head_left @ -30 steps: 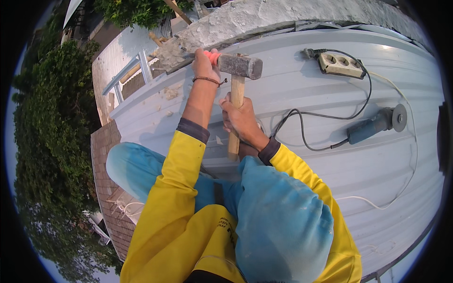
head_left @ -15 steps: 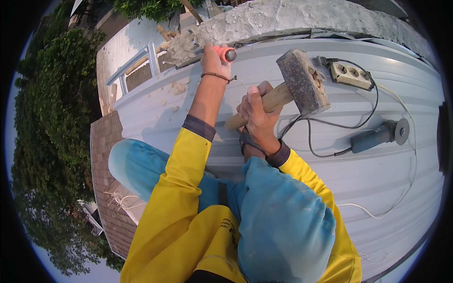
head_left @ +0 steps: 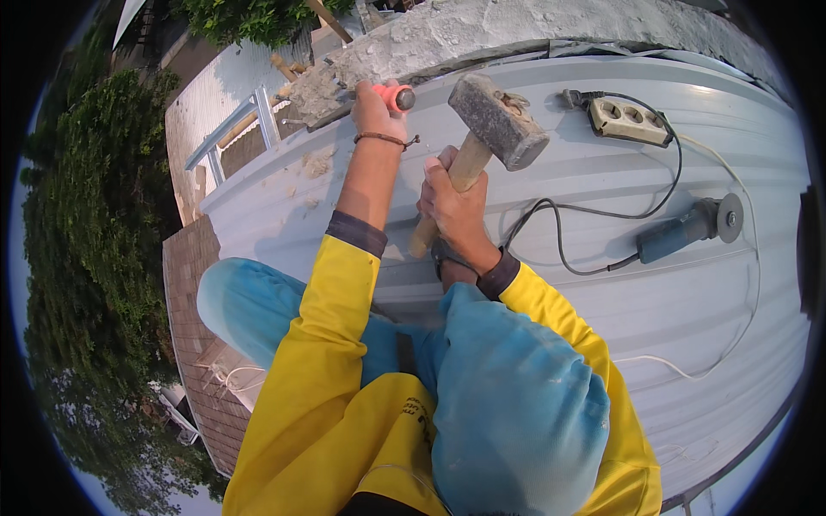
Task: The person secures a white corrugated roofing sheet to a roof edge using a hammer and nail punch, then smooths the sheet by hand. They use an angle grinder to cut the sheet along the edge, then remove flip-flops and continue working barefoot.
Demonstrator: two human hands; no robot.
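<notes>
My left hand (head_left: 379,113) is closed round the orange grip of a chisel (head_left: 403,99), held against the broken edge of the concrete wall (head_left: 482,36). Its round metal striking end faces me, while the blade is hidden behind my hand and the rubble. In my right hand (head_left: 460,202) is a club hammer (head_left: 501,120), gripped mid-way along its wooden handle. The worn, dusty steel head is raised to the right of the chisel, apart from it.
Corrugated metal roofing (head_left: 533,301) lies under me, with concrete crumbs (head_left: 318,162) near the wall. To the right are an angle grinder (head_left: 688,228), its black cord and a white power strip (head_left: 628,119). A metal ladder-like frame (head_left: 232,133) stands left; trees (head_left: 95,241) rise beyond the roof edge.
My right hand has swung the club hammer up and left, bringing its head nearer the chisel. My left hand keeps its grip on the chisel, slightly further left in view.
</notes>
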